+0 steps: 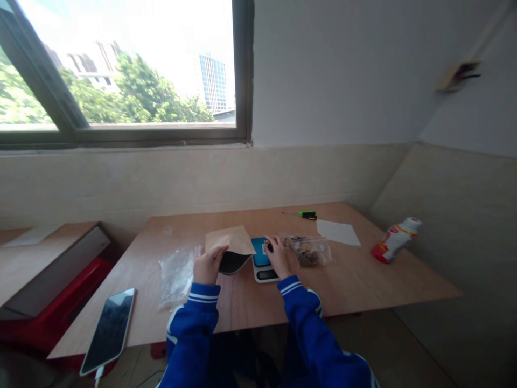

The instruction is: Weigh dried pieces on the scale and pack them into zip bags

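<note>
My left hand [208,265] grips the edge of a brown kraft paper pouch [231,240], whose dark-lined mouth gapes toward me. Beside the pouch sits a small digital kitchen scale [259,253] with a blue platform and a dark display at its front. Over the scale's right side is my right hand [278,255], fingers bent together around a small dark item too small to name. Just right of that hand lies a clear plastic bag [310,252] with brown pieces inside. A crumpled clear plastic bag [176,275] rests left of my left hand.
A white and red bottle [396,240] stands at the table's right. Toward the back are a screwdriver [302,214] with a green and black handle and a white sheet of paper [338,232]. A phone [109,330] with a cable lies at the front left corner of the wooden table [242,318].
</note>
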`<state>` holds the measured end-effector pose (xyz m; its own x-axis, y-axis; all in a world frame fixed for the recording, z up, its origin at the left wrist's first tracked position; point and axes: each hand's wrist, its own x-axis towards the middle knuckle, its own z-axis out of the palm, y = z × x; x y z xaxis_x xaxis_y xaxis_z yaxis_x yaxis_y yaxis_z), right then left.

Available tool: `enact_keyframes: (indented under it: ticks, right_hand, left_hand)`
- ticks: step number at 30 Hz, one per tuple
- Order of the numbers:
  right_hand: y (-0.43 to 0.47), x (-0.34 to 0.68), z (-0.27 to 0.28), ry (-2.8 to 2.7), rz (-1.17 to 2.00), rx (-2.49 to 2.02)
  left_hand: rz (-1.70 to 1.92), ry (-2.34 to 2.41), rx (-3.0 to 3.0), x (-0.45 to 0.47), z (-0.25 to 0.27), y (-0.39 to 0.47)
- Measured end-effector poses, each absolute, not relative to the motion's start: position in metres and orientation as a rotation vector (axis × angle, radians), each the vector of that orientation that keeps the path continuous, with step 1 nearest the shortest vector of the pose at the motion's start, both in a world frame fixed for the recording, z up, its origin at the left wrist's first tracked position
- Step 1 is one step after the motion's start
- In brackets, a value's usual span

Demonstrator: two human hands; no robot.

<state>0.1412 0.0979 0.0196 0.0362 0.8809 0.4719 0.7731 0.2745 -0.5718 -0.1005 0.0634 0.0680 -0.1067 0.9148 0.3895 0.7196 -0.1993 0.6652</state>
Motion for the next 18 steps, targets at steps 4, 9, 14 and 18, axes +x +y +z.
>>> enact_keyframes:
  ticks: [4,9,14,18]
  right_hand:
    - [0.118,0.14,0.002,-1.913,0.205,-1.572]
    - [0.109,0.141,-0.008,-1.988,0.212,-1.655]
    - [0.087,0.15,0.003,-1.806,0.199,-1.543]
    - [0.05,0.131,0.047,-1.659,0.358,-1.11]
  left_hand:
    - [1.215,1.806,1.93,-0.103,0.066,0.061]
    - [1.218,1.798,1.937,-0.107,0.067,0.06]
    - [1.201,1.82,1.924,-0.105,0.069,0.059]
    - [1.181,1.859,1.896,-0.097,0.07,0.059]
